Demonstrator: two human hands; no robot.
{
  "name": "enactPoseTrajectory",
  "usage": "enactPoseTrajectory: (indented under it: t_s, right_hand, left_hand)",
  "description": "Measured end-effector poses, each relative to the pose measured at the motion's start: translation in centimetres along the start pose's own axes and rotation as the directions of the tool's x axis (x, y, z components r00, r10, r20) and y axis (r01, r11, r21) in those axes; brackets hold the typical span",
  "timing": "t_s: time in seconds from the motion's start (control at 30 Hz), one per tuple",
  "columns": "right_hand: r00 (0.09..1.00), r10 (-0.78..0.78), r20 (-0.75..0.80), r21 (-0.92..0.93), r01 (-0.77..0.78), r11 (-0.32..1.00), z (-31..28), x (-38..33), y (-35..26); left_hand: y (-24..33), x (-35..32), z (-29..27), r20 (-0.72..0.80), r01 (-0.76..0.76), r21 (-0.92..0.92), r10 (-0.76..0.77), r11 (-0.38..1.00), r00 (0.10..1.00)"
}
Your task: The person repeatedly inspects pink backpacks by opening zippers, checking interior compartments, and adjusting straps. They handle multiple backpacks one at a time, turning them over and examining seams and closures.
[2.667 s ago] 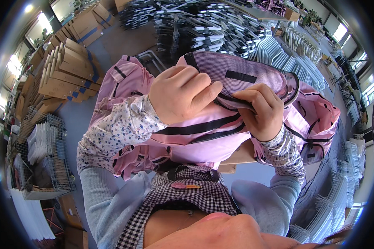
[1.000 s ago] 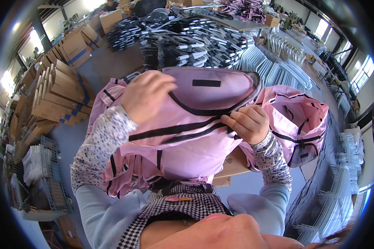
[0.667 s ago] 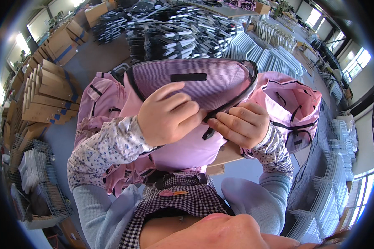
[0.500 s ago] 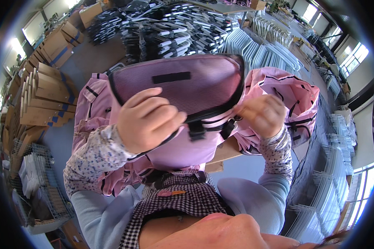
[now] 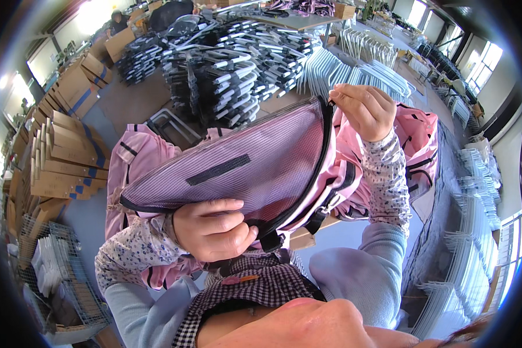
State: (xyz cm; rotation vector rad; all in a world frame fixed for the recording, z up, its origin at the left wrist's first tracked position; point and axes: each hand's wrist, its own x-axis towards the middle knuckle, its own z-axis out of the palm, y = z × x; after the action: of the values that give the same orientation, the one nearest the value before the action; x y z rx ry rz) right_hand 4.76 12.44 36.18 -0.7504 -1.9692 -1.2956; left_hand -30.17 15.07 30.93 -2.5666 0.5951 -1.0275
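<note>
I hold a pink bag (image 5: pixel 255 168) with black trim and a mesh-lined flap up in front of me. My left hand (image 5: pixel 211 229) grips the bag's lower edge near a black strap. High up, my right hand (image 5: pixel 362 107) pinches the black zipper at the top corner of the flap. The flap is spread wide between both hands, and a black strip shows on its mesh face.
More pink bags (image 5: pixel 420 142) lie piled on the work surface behind. Stacks of black-and-white frames (image 5: pixel 226 69) and white wire frames (image 5: pixel 359 64) fill the floor beyond. Flat cardboard boxes (image 5: pixel 64 151) stand at the left, a wire basket (image 5: pixel 46 272) below them.
My right hand has risen from the bag's lower right to its top corner, drawing along the zipper. The bag has tilted and its flap is stretched out wider. My left hand moved lower.
</note>
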Motion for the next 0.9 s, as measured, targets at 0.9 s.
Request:
enactPoseTrajectory:
  t_s: [0.9]
  right_hand:
    - [0.688, 0.535, 0.490, 0.321, -0.713, 0.624, 4.3, -2.7, -2.3]
  left_hand:
    - [-3.7, 1.7, 4.0, 0.021, 0.691, 0.129, -0.699, 0.711, 0.715]
